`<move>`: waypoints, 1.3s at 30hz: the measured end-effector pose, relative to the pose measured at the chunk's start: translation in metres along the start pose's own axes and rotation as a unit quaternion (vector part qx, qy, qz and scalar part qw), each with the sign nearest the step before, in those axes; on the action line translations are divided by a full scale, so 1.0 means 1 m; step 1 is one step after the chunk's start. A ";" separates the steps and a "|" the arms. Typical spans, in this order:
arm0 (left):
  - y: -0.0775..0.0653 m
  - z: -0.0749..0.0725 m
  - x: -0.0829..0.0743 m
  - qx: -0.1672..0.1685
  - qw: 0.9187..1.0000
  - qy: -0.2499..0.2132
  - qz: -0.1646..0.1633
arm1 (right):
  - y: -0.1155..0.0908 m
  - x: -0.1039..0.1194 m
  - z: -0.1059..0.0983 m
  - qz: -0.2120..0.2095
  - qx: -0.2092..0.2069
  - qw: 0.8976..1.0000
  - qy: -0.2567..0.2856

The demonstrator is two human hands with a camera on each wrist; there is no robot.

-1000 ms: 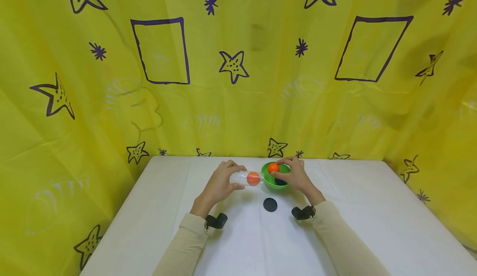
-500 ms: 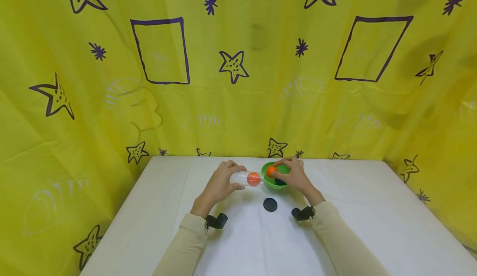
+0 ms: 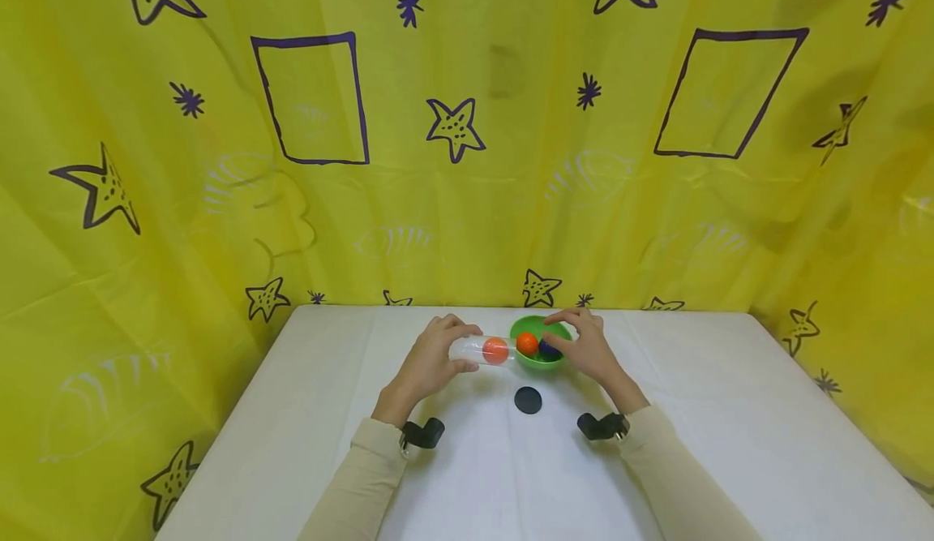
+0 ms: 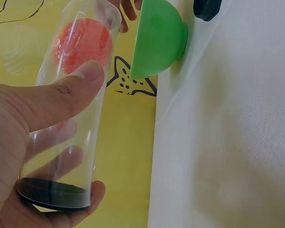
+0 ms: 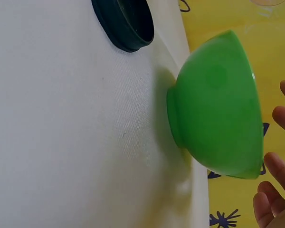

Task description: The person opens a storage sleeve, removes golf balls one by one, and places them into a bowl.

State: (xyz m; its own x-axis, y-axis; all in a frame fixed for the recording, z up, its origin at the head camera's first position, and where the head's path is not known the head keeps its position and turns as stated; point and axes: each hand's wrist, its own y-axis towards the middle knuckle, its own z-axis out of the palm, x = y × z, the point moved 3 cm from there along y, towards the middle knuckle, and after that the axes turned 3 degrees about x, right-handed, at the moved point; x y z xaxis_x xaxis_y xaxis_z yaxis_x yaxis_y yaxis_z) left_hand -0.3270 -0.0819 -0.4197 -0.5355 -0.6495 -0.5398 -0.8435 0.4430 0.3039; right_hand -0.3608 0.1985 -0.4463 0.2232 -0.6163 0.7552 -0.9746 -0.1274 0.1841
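Observation:
My left hand (image 3: 430,356) grips a clear plastic tube (image 3: 467,349), lying sideways in the head view with its mouth beside the green bowl (image 3: 541,367). An orange ball (image 4: 83,45) sits inside the tube near the mouth, and a dark cap (image 4: 54,194) closes the other end. In the bowl are a brighter orange ball (image 3: 527,344), close to the tube's mouth, and a dark blue ball (image 3: 549,349). My right hand (image 3: 587,348) is over the bowl's right side, fingers apart, thumb overlapping the blue ball. From the right wrist, its fingers (image 5: 281,171) show beside the rim, holding nothing.
A round dark lid (image 3: 529,400) lies on the white tablecloth (image 3: 467,476) in front of the bowl. Behind the table hangs a yellow curtain (image 3: 452,200) with drawn stars. Black wrist cameras sit on both wrists.
The orange ball pinched by my right hand has moved left and down, and my fingers have let it go in the bowl. That hand has drawn back rightward; the left hand holds still.

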 end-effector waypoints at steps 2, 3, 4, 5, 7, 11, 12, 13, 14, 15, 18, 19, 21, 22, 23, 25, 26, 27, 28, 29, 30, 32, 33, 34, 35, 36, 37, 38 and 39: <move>0.000 0.000 0.000 0.000 1.000 -0.001 0.000 | -0.004 0.000 -0.003 -0.012 -0.009 1.000 0.001; 0.000 0.001 0.000 0.000 1.000 -0.002 0.000 | -0.007 0.001 -0.004 -0.017 -0.014 1.000 0.003; 0.000 0.001 0.000 0.001 1.000 -0.002 0.000 | -0.009 0.001 -0.005 -0.020 -0.019 1.000 0.004; 0.000 0.002 0.001 0.001 1.000 -0.001 0.000 | -0.012 0.002 -0.006 -0.025 -0.024 0.999 0.003; 0.001 0.002 0.001 0.002 1.000 0.000 -0.002 | -0.018 0.002 -0.009 -0.030 -0.036 0.999 0.000; 0.001 0.003 0.001 0.003 1.000 0.003 -0.003 | -0.031 0.005 -0.011 -0.038 -0.059 0.997 -0.009; 0.001 0.003 0.002 0.003 1.000 0.003 -0.002 | -0.034 0.006 -0.011 -0.042 -0.065 0.997 -0.011; 0.001 0.003 0.002 0.003 1.000 0.003 -0.002 | -0.037 0.006 -0.010 -0.047 -0.069 0.996 -0.015; 0.001 0.003 0.002 0.003 1.000 0.004 -0.002 | -0.039 0.007 -0.010 -0.052 -0.073 0.996 -0.017; 0.001 0.003 0.001 0.002 1.000 0.003 -0.001 | -0.041 0.009 -0.009 -0.058 -0.073 0.995 -0.019; 0.000 0.002 0.001 0.000 1.000 0.005 0.002 | -0.046 0.013 -0.005 -0.070 -0.067 0.995 -0.014; 0.000 0.002 0.000 -0.001 1.000 0.006 0.003 | -0.047 0.014 -0.004 -0.070 -0.062 0.996 -0.011; 0.000 0.002 0.000 -0.002 1.000 0.006 0.006 | -0.048 0.015 -0.001 -0.066 -0.048 0.997 -0.005; 0.000 0.002 -0.001 -0.002 1.000 0.007 0.007 | -0.049 0.016 0.000 -0.062 -0.043 0.997 -0.003; 0.001 0.002 -0.001 -0.001 1.000 0.006 0.008 | -0.049 0.017 0.001 -0.057 -0.036 0.998 0.000; 0.001 0.002 -0.002 -0.001 1.000 0.009 0.011 | -0.050 0.017 0.003 -0.047 -0.022 0.999 0.004; 0.001 0.003 -0.002 -0.001 1.000 0.009 0.012 | -0.051 0.018 0.003 -0.043 -0.013 0.999 0.009; 0.001 0.003 -0.002 0.000 1.000 0.009 0.013 | -0.052 0.018 0.004 -0.037 -0.002 0.999 0.017; 0.001 0.003 -0.003 0.001 1.000 0.011 0.013 | -0.052 0.019 0.005 -0.035 0.009 0.999 0.024; 0.001 0.003 -0.003 0.001 1.000 0.014 0.014 | -0.052 0.019 0.007 -0.032 0.023 0.999 0.034; 0.001 0.004 -0.003 0.002 1.000 0.015 0.014 | -0.052 0.020 0.009 -0.031 0.036 0.998 0.044; 0.001 0.004 -0.004 0.004 1.000 0.017 0.014 | -0.053 0.021 0.014 -0.034 0.063 0.995 0.063; 0.001 0.005 -0.005 0.006 1.000 0.018 0.013 | -0.054 0.022 0.017 -0.037 0.076 0.994 0.071; 0.001 0.005 -0.005 0.006 1.000 0.019 0.012 | -0.054 0.022 0.019 -0.043 0.086 0.992 0.075; 0.001 0.006 -0.006 0.006 1.000 0.019 0.013 | -0.055 0.022 0.021 -0.048 0.097 0.991 0.080; 0.001 0.006 -0.006 0.007 1.000 0.019 0.014 | -0.055 0.023 0.022 -0.050 0.105 0.990 0.081; 0.001 0.007 -0.007 0.007 1.000 0.020 0.015 | -0.056 0.023 0.023 -0.051 0.113 0.989 0.082; 0.001 0.008 -0.008 0.007 1.000 0.020 0.016 | -0.056 0.023 0.024 -0.049 0.119 0.988 0.083; 0.001 0.008 -0.008 0.007 1.000 0.021 0.018 | -0.056 0.024 0.025 -0.049 0.124 0.988 0.082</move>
State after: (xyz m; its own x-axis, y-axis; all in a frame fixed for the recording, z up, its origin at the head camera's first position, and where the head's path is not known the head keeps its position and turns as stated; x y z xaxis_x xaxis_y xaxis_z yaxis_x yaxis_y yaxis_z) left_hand -0.3231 -0.0710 -0.4210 -0.5679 -0.6578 -0.4948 -0.8226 0.4755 0.3118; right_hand -0.3010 0.1719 -0.4544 0.2957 -0.4596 0.8375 -0.9181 -0.3788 0.1163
